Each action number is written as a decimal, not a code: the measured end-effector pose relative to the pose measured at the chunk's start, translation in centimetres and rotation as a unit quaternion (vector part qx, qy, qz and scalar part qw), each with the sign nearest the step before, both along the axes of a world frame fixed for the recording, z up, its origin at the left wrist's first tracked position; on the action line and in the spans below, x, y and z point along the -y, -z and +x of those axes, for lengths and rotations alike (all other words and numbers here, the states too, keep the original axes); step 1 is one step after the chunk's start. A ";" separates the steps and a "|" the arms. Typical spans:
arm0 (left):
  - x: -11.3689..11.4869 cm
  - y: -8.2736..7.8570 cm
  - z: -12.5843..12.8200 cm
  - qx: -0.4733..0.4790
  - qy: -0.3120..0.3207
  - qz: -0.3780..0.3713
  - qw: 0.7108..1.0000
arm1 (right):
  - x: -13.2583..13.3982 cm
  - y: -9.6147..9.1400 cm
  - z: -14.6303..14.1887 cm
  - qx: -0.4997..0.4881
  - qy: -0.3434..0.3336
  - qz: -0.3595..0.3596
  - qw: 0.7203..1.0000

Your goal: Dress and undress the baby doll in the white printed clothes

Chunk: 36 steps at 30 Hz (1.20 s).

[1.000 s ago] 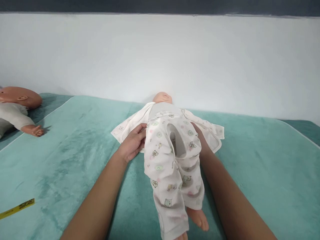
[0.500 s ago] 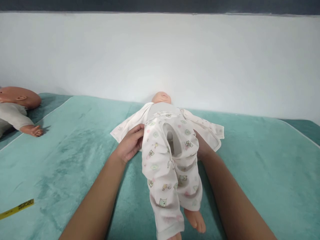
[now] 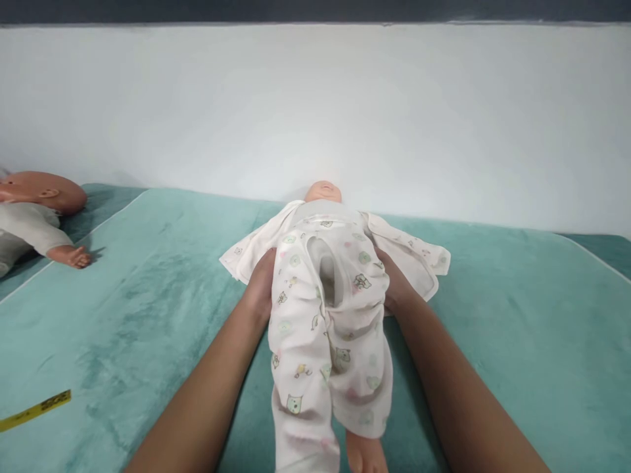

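A baby doll (image 3: 324,191) lies on its back, head toward the wall and feet toward me. It wears white printed split-crotch pants (image 3: 300,328) over a plain pale undergarment. Spread out beneath and beside its torso is a matching white jacket (image 3: 409,246). My left hand (image 3: 261,282) reaches in at the doll's left-of-view hip, its fingers hidden behind the pants. At the opposite hip my right hand (image 3: 394,282) goes under the doll, and its fingers are hidden too. One bare doll foot (image 3: 365,453) shows below a pant leg.
Another doll (image 3: 44,194) in pale clothes lies at the far left. A yellow strip with dark markings (image 3: 37,410) sits on the teal cloth (image 3: 162,295) at lower left. Behind the cloth rises a white wall (image 3: 197,105).
My left hand has slid farther in behind the doll's hip, so its fingers no longer show. The doll's hips and legs have shifted left and toward me.
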State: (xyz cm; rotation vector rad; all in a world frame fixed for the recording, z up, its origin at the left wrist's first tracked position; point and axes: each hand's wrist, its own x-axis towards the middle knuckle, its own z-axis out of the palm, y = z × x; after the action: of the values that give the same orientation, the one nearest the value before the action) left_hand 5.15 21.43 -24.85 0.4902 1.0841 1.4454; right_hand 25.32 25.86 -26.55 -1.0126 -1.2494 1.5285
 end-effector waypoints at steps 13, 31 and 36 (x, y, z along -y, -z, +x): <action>-0.5 0.5 -1.2 -0.205 -0.031 0.002 0.978 | -0.9 0.6 1.0 0.035 -0.043 -0.033 0.998; -2.1 3.6 -2.6 -0.374 -0.001 0.164 0.913 | -1.8 2.1 2.0 0.206 0.089 0.311 0.924; -3.0 4.1 -3.0 -0.376 -0.028 0.128 0.917 | -2.6 2.2 1.9 0.190 0.086 0.179 0.962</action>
State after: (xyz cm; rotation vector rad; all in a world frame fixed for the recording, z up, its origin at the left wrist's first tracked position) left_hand 2.14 24.48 -28.98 1.2862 1.5135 1.4878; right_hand 27.21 28.44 -28.76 -1.1669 -1.5876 0.9545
